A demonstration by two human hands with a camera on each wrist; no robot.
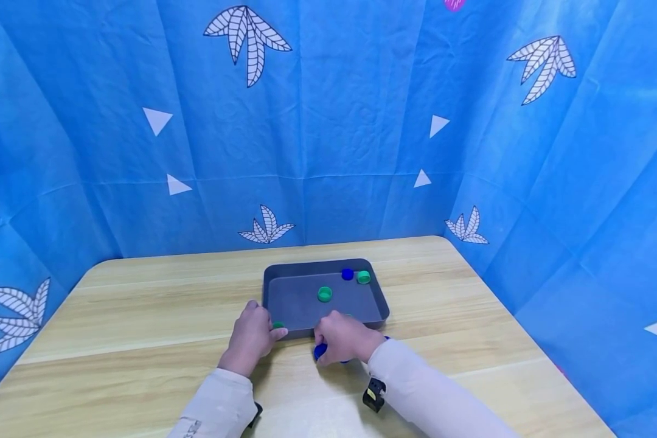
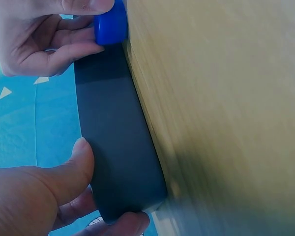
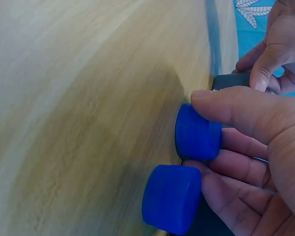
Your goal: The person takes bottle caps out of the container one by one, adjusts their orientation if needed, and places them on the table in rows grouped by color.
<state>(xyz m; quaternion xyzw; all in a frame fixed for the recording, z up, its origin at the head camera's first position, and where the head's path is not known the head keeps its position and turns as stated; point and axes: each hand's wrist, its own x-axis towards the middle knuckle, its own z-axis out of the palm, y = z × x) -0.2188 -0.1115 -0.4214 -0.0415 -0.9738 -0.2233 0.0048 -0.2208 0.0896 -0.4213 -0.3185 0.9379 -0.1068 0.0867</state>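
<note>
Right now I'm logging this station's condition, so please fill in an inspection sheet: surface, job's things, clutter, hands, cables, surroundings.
Surface: light wood-grain table.
Job's things: dark grey rectangular tray holding a round blue plastic-looking cap and round green caps: back-right green cap, middle green cap, and front-left green cap, partly hidden. Outside the tray, near its front wall: pinched blue cap and neighbouring blue cap.
Clutter: nothing seen.
Hands: left hand grips the tray's front-left corner; right hand pinches one blue cap between thumb and fingers.
Cables: nothing seen.
Surroundings: blue cloth backdrop with white leaf and triangle prints.
</note>
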